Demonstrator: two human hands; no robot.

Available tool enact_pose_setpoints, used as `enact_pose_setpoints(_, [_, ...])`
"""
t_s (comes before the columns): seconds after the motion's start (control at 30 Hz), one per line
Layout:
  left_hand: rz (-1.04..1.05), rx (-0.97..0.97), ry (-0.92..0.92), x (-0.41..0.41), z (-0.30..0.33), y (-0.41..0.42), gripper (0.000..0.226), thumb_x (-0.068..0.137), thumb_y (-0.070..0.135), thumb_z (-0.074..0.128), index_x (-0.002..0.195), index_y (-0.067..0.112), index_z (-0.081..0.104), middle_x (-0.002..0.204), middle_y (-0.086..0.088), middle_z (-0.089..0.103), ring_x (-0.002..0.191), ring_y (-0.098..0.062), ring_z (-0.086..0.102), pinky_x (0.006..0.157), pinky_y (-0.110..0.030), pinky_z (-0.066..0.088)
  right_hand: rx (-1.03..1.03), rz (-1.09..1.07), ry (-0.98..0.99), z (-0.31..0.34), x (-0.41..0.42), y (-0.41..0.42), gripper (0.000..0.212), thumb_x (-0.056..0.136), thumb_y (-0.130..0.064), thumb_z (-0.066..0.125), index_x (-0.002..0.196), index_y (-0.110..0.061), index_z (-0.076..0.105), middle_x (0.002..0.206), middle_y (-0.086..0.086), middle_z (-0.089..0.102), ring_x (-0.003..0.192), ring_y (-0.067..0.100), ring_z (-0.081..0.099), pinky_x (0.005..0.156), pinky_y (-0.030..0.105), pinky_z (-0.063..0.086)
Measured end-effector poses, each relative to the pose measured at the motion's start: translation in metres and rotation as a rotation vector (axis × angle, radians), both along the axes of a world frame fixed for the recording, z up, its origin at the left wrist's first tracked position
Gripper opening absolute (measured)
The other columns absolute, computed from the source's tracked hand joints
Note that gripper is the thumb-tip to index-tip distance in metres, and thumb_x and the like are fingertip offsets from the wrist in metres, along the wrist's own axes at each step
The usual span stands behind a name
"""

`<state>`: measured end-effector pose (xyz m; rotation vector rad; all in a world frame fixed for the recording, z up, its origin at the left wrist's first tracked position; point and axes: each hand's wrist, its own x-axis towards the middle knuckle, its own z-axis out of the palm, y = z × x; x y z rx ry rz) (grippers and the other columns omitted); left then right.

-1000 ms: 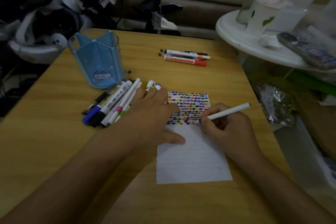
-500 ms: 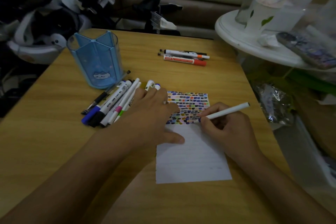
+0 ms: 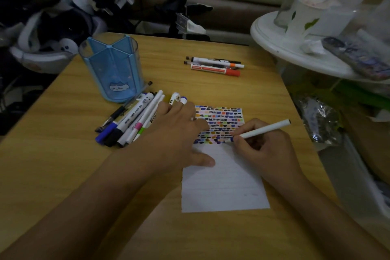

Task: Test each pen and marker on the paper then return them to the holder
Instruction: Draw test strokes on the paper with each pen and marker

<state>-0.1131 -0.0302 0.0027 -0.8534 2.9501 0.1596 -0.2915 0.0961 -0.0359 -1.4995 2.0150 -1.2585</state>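
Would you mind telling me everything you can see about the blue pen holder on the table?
The blue pen holder is a translucent plastic cup, clear-walled at the rim, with blue inner dividers meeting at the centre to form compartments. A small cartoon cat face is printed low on its front. It stands upright at the far left of the wooden table, and no pens show inside. A pile of pens and markers lies against its base on the near side. Neither hand touches it.
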Motion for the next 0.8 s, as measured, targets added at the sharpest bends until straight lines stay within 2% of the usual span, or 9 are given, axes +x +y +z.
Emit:
enact_pose_setpoints(0.07, [-0.002, -0.005, 0.003, 0.0000, -0.0001, 0.0001, 0.081, 0.074, 0.085, 0.044, 0.141, 0.040, 0.040, 0.128, 0.002, 0.035, 0.121, -0.018, 0.029, 0.100, -0.040, 0.016, 0.006, -0.009, -0.001, 0.0001, -0.0002, -0.0005, 0.012, 0.088, -0.016, 0.071, 0.083, -0.026, 0.069, 0.065, -0.008, 0.064, 0.059, 0.010, 0.059, 0.050, 0.024, 0.045])
enact_pose_setpoints(0.17, [-0.002, -0.010, 0.005, 0.0004, 0.0000, 0.0004, 0.081, 0.074, 0.085, 0.045, 0.142, 0.039, 0.040, 0.130, 0.001, 0.035, 0.122, -0.019, 0.029, 0.101, -0.040, 0.016, -0.005, 0.018, -0.040, -0.0004, -0.0003, -0.0004, 0.010, 0.088, -0.018, 0.071, 0.084, -0.027, 0.071, 0.067, -0.004, 0.066, 0.061, 0.015, 0.061, 0.052, 0.038, 0.051])
enact_pose_setpoints(0.3, [-0.003, -0.012, -0.004, 0.0001, 0.0000, 0.0005, 0.081, 0.075, 0.085, 0.045, 0.142, 0.039, 0.040, 0.131, 0.000, 0.035, 0.123, -0.020, 0.028, 0.100, -0.040, 0.015, -0.001, -0.010, -0.008, -0.0001, 0.0002, -0.0008, 0.011, 0.088, -0.018, 0.070, 0.083, -0.028, 0.070, 0.066, -0.007, 0.065, 0.059, 0.012, 0.060, 0.050, 0.030, 0.048])
enact_pose_setpoints(0.43, [-0.002, -0.009, -0.011, -0.0006, 0.0001, 0.0004, 0.081, 0.075, 0.085, 0.044, 0.141, 0.039, 0.040, 0.132, 0.000, 0.035, 0.124, -0.020, 0.029, 0.101, -0.041, 0.016, -0.006, 0.016, -0.035, 0.0000, 0.0001, -0.0004, 0.010, 0.089, -0.018, 0.071, 0.084, -0.026, 0.071, 0.067, -0.002, 0.066, 0.061, 0.015, 0.061, 0.053, 0.038, 0.052])
enact_pose_setpoints(0.57, [-0.009, -0.010, -0.011, 0.0001, 0.0012, 0.0008, 0.080, 0.075, 0.084, 0.045, 0.142, 0.038, 0.040, 0.133, -0.001, 0.035, 0.125, -0.020, 0.029, 0.103, -0.041, 0.017, 0.003, 0.000, -0.004, 0.0018, 0.0017, -0.0008, 0.015, 0.087, -0.014, 0.072, 0.082, -0.028, 0.070, 0.068, -0.011, 0.066, 0.061, 0.007, 0.061, 0.051, 0.017, 0.044])
enact_pose_setpoints(0.6, [-0.009, -0.010, -0.014, 0.0000, 0.0012, 0.0008, 0.080, 0.075, 0.084, 0.045, 0.142, 0.038, 0.040, 0.133, -0.001, 0.035, 0.125, -0.020, 0.029, 0.104, -0.041, 0.017, 0.009, -0.004, 0.002, 0.0022, 0.0019, -0.0009, 0.015, 0.088, -0.014, 0.071, 0.082, -0.028, 0.069, 0.068, -0.011, 0.065, 0.061, 0.007, 0.060, 0.051, 0.016, 0.044])
enact_pose_setpoints(0.7, [-0.004, 0.004, -0.025, -0.0005, 0.0017, 0.0011, 0.080, 0.076, 0.084, 0.045, 0.142, 0.039, 0.039, 0.134, -0.001, 0.036, 0.125, -0.020, 0.029, 0.105, -0.042, 0.017, 0.007, 0.019, -0.012, 0.0024, 0.0016, -0.0003, 0.013, 0.088, -0.017, 0.071, 0.083, -0.029, 0.070, 0.068, -0.005, 0.066, 0.060, 0.012, 0.060, 0.050, 0.027, 0.048])
enact_pose_setpoints(0.8, [-0.008, 0.000, -0.024, -0.0001, 0.0014, 0.0010, 0.080, 0.076, 0.083, 0.044, 0.143, 0.038, 0.039, 0.134, -0.001, 0.035, 0.126, -0.020, 0.030, 0.105, -0.042, 0.018, 0.001, 0.010, -0.009, 0.0027, 0.0020, -0.0002, 0.015, 0.087, -0.014, 0.072, 0.083, -0.028, 0.070, 0.067, -0.008, 0.066, 0.059, 0.009, 0.060, 0.050, 0.019, 0.045])
